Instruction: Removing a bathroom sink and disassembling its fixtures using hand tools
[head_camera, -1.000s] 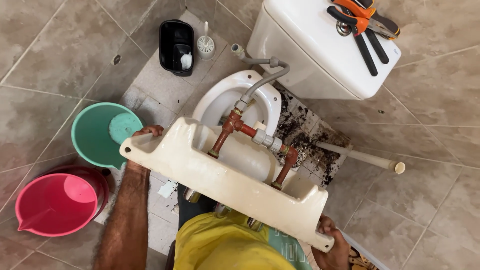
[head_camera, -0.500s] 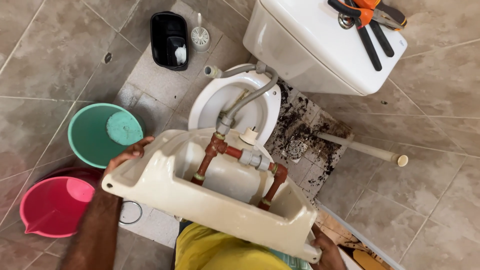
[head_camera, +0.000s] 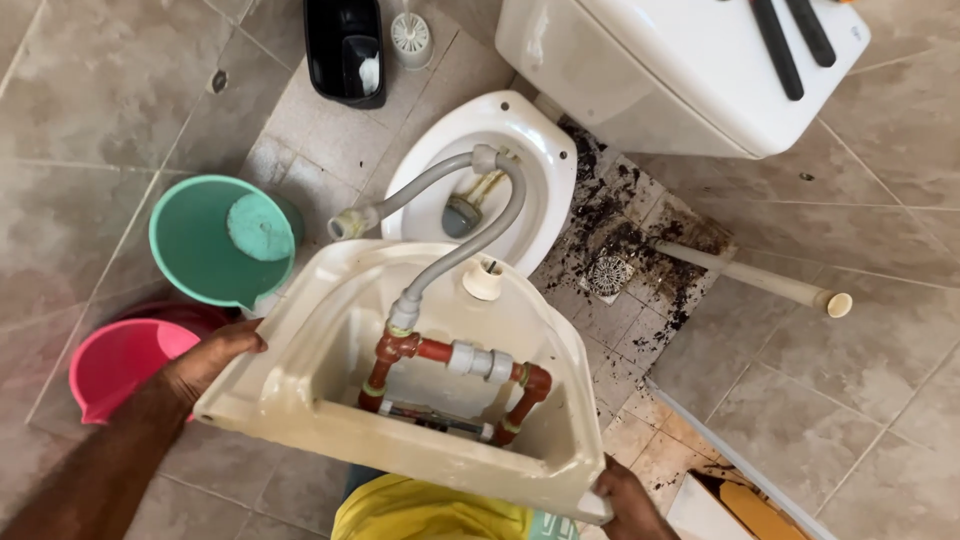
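I hold a cream ceramic wash basin (head_camera: 330, 330) upside down over the floor, its hollow underside facing me. My left hand (head_camera: 205, 362) grips its left edge. At the lower right corner my right hand (head_camera: 625, 505) grips the rim. Red-brown pipe fittings (head_camera: 450, 385) with white couplings are fixed inside the basin. A grey flexible hose (head_camera: 470, 235) curves up from them and ends loose over the white toilet bowl (head_camera: 545, 175).
A white cistern (head_camera: 680, 70) with black-handled tools (head_camera: 785, 40) on its lid stands at top right. Green bucket (head_camera: 205, 245) and pink bucket (head_camera: 115, 365) sit at left. A black brush holder (head_camera: 345, 45), a floor drain (head_camera: 608, 272) in dark dirt and a white pipe (head_camera: 760, 282) lie nearby.
The basin has tipped so its hollow underside faces me more fully and has come lower and nearer. The hose end has swung out to the left. Both hands keep their grip.
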